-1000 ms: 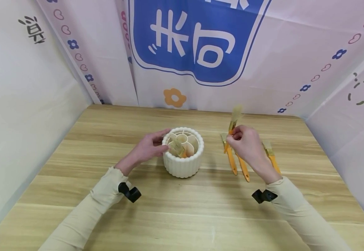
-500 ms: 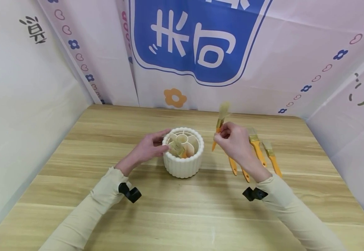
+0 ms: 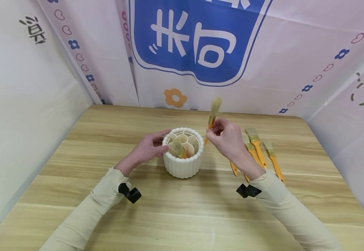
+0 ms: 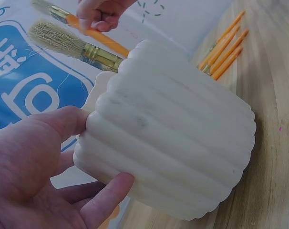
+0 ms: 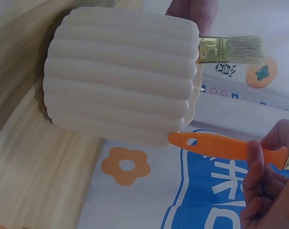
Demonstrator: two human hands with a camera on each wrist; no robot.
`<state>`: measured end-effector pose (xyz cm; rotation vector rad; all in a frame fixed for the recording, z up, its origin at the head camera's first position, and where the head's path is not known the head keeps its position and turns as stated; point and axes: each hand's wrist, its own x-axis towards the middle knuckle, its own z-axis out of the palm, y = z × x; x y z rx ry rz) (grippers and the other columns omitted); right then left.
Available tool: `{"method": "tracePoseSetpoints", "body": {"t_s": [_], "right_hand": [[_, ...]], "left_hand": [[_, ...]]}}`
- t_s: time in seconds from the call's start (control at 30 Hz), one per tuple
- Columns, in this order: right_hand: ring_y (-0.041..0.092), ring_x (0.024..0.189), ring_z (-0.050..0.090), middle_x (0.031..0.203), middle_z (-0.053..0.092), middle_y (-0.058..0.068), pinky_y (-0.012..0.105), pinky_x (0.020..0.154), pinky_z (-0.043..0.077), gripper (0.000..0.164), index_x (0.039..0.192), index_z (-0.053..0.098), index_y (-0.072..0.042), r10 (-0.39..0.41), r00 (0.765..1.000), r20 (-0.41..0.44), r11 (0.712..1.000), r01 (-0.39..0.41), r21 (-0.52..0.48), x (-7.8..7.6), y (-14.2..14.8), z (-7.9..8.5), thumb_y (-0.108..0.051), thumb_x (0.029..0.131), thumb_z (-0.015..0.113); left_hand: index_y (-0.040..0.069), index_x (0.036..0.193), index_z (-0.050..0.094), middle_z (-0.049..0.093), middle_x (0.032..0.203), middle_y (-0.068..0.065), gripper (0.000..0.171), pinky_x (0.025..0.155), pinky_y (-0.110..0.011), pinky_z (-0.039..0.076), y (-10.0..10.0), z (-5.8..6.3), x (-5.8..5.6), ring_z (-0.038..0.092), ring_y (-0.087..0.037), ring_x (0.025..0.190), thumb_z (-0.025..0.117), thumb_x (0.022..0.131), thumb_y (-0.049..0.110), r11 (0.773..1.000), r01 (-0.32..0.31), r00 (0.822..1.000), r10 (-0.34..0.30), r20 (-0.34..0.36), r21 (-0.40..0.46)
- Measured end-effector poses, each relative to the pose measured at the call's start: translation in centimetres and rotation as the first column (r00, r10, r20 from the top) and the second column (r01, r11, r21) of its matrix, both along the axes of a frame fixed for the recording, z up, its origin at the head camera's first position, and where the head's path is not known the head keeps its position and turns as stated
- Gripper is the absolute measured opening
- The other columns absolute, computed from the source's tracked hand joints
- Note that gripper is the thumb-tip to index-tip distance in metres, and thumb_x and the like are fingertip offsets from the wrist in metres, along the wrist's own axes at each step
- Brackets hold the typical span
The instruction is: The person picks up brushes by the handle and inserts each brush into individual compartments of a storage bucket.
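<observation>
A white ribbed brush holder (image 3: 183, 168) with inner compartments stands upright on the table. My left hand (image 3: 147, 150) grips its left side, the thumb at the rim and the fingers against the outer wall in the left wrist view. One paintbrush (image 3: 178, 149) leans inside the holder, bristles up; its metal ferrule and bristles (image 5: 242, 49) stick out past the rim in the right wrist view. Just right of the holder, my right hand (image 3: 227, 137) pinches the orange handle of a second paintbrush (image 3: 213, 111). That brush is held bristles up, its handle end (image 5: 182, 139) right by the rim.
Several more orange-handled paintbrushes (image 3: 258, 151) lie on the wooden table (image 3: 182, 216) to the right, partly hidden by my right forearm. A printed white cloth (image 3: 106, 52) walls off the back and sides.
My right hand has carried its paintbrush leftward from above the lying brushes to beside the holder, uncovering more of those brushes. The left hand and the holder have stayed put.
</observation>
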<state>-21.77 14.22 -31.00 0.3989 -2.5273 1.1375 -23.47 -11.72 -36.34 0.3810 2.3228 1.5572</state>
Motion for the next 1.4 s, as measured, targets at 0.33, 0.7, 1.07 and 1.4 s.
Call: {"method": "tracePoseSetpoints", "body": {"t_s": [0.33, 0.7, 1.07, 1.4], "right_hand": [[0.015, 0.062, 0.057, 0.068, 0.066, 0.009, 0.018, 0.056, 0.043, 0.007, 0.082, 0.064, -0.003, 0.041, 0.998, -0.041, 0.999, -0.042, -0.032, -0.2, -1.0, 0.4, -0.006, 0.077, 0.060], [0.016, 0.061, 0.058, 0.066, 0.067, 0.010, 0.018, 0.054, 0.042, 0.006, 0.079, 0.063, -0.002, 0.087, 0.996, -0.001, 0.996, -0.087, 0.017, -0.6, -1.7, -1.2, -0.006, 0.076, 0.060], [0.016, 0.062, 0.061, 0.069, 0.068, 0.009, 0.023, 0.055, 0.048, 0.009, 0.081, 0.063, -0.002, 0.098, 0.994, 0.055, 0.991, -0.102, 0.089, -0.6, -2.0, -2.5, -0.011, 0.077, 0.061], [0.011, 0.054, 0.051, 0.064, 0.062, 0.005, 0.020, 0.050, 0.040, 0.011, 0.080, 0.064, -0.003, 0.095, 0.991, 0.098, 0.979, -0.111, 0.172, -0.5, -2.3, -3.3, -0.012, 0.076, 0.061]], "left_hand": [[0.016, 0.147, 0.030, 0.047, 0.138, -0.023, 0.065, 0.084, -0.039, 0.057, 0.0, 0.2, 0.1, 0.055, -0.031, 0.115, 0.058, 0.089, 0.010, 1.000, -0.002, 1.000, 0.002, 0.008, -0.002], [0.017, 0.148, 0.028, 0.048, 0.137, -0.023, 0.065, 0.088, -0.045, 0.054, -0.1, 0.1, 0.1, 0.055, -0.031, 0.116, 0.058, 0.090, 0.012, 1.000, 0.010, 1.000, -0.009, 0.006, -0.018], [0.015, 0.148, 0.029, 0.048, 0.138, -0.022, 0.065, 0.086, -0.045, 0.055, -0.1, 0.2, 0.2, 0.056, -0.030, 0.114, 0.058, 0.089, 0.012, 1.000, 0.008, 1.000, -0.009, -0.006, -0.028], [0.017, 0.147, 0.030, 0.047, 0.139, -0.022, 0.065, 0.087, -0.045, 0.055, 0.0, 0.3, 0.3, 0.055, -0.031, 0.116, 0.058, 0.089, 0.012, 1.000, 0.006, 1.000, -0.006, -0.003, -0.029]]}}
